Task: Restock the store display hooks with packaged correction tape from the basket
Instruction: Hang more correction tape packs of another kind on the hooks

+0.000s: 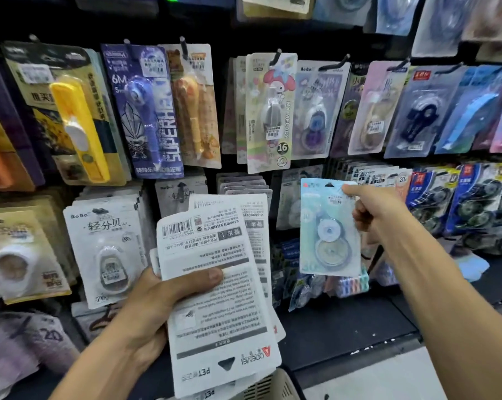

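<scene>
My left hand (157,301) grips a stack of white correction tape packs (215,298), held upside down with their printed backs and barcodes toward me, thumb across the top card. My right hand (371,209) pinches the top right corner of a single light blue correction tape pack (327,229), face toward me, held up in front of the lower row of display hooks. The blue pack's hang hole is near its top edge, close to my thumb. The basket (273,385) shows only as a beige slotted rim at the bottom edge.
The dark display wall carries rows of hooks full of packaged correction tapes: a yellow one (76,122), a purple one (149,111), a My Melody one (273,111). White BoBo packs (105,255) hang lower left, blue packs (469,203) lower right. A dark shelf ledge (345,327) runs below.
</scene>
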`<action>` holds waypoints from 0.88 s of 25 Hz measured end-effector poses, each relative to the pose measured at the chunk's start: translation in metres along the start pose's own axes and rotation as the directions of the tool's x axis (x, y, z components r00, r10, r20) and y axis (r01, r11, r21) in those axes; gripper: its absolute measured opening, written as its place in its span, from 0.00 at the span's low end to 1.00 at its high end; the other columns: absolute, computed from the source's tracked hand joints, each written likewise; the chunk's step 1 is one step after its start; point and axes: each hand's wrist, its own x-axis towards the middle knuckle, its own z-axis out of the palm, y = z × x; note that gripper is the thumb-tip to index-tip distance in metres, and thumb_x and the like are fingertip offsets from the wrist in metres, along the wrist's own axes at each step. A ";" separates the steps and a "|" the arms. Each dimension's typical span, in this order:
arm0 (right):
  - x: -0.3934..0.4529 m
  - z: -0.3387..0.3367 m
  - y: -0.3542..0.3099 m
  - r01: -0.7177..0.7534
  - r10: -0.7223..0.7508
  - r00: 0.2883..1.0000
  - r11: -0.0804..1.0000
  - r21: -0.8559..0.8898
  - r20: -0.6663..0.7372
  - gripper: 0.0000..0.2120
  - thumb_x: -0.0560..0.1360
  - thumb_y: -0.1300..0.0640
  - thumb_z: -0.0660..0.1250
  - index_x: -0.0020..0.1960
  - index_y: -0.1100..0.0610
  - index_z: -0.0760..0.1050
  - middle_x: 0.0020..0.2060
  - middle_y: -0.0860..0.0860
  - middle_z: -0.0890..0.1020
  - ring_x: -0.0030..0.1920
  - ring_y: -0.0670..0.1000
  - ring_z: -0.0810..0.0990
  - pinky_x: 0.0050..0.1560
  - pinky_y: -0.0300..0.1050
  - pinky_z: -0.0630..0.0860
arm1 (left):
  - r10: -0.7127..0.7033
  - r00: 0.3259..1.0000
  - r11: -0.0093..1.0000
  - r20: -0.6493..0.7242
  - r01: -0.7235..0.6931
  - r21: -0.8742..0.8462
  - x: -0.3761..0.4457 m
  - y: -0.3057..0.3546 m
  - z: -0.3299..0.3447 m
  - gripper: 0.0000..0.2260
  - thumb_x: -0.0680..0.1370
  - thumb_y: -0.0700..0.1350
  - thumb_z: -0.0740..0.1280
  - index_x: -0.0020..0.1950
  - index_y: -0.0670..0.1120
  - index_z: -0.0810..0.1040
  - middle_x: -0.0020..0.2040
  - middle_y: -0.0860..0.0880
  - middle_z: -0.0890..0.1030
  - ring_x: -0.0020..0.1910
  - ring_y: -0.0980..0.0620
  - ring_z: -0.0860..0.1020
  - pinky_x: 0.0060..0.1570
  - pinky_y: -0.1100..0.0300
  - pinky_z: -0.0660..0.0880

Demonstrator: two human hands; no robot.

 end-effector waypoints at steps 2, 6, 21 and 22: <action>-0.004 0.007 0.003 0.073 -0.074 0.997 0.995 -0.073 -0.017 0.10 0.76 0.57 0.72 0.41 0.59 0.74 0.19 0.49 0.75 0.17 0.47 0.74 0.20 0.37 0.67 | 0.000 1.000 1.000 -0.008 0.000 -0.006 0.002 -0.005 0.001 0.30 0.49 0.42 0.87 0.50 0.43 0.87 0.53 0.36 0.86 0.49 0.35 0.86 0.42 0.45 0.83; -0.048 0.021 0.016 0.386 -0.402 0.915 0.895 -0.225 -0.030 0.13 0.78 0.51 0.68 0.59 0.50 0.70 0.44 0.50 0.83 0.36 0.51 0.84 0.44 0.58 0.83 | -0.012 0.995 0.999 -0.096 0.008 -0.051 0.003 -0.014 0.008 0.22 0.56 0.39 0.82 0.49 0.42 0.87 0.52 0.37 0.87 0.48 0.37 0.86 0.40 0.48 0.84; -0.181 0.046 0.049 0.119 -0.165 0.719 0.986 0.114 0.675 0.08 0.82 0.53 0.66 0.54 0.49 0.84 0.51 0.50 0.88 0.50 0.53 0.87 0.53 0.54 0.83 | -0.123 0.990 0.964 -0.062 0.104 -0.246 -0.013 -0.015 0.016 0.31 0.58 0.44 0.86 0.60 0.43 0.85 0.59 0.35 0.84 0.57 0.34 0.84 0.50 0.35 0.81; -0.177 0.045 0.048 0.272 -0.254 0.739 0.960 0.069 0.624 0.07 0.81 0.51 0.67 0.52 0.46 0.85 0.51 0.47 0.87 0.49 0.49 0.87 0.54 0.53 0.83 | -0.126 0.986 0.966 -0.107 0.097 -0.239 -0.012 -0.015 0.017 0.30 0.60 0.41 0.85 0.61 0.42 0.84 0.58 0.35 0.84 0.55 0.34 0.84 0.49 0.34 0.81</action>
